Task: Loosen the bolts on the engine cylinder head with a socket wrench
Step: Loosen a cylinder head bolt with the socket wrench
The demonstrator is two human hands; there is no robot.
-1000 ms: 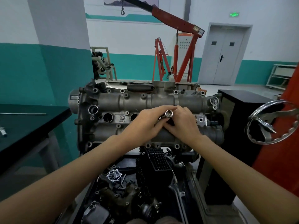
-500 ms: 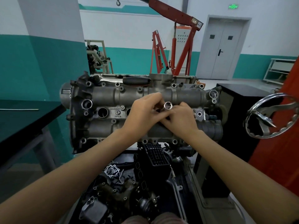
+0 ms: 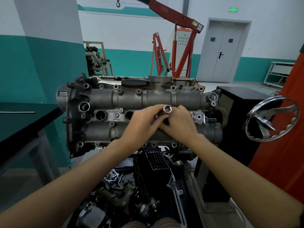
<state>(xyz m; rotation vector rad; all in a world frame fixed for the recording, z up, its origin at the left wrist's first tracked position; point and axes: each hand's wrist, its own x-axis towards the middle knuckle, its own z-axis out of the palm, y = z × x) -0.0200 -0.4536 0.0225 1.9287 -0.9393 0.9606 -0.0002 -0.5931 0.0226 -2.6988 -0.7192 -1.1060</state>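
Observation:
The grey engine cylinder head (image 3: pixel 115 99) sits on a stand in front of me, with bolts along its edges and round bores in the middle. Both hands meet over its middle right. My left hand (image 3: pixel 144 120) and my right hand (image 3: pixel 179 122) together hold a shiny chrome socket (image 3: pixel 167 109), its open end facing up toward me. The part below the socket is hidden by my fingers. A black wrench handle (image 3: pixel 135 83) lies on the head's far edge.
A chrome handwheel (image 3: pixel 271 119) sticks out at the right beside a black cabinet (image 3: pixel 238 99). A dark workbench (image 3: pixel 24 122) stands at the left. Loose engine parts (image 3: pixel 128 186) fill the tray below. A red engine hoist (image 3: pixel 179 46) stands behind.
My hands stay together over the head; the socket has tilted slightly, and my view has shifted a little.

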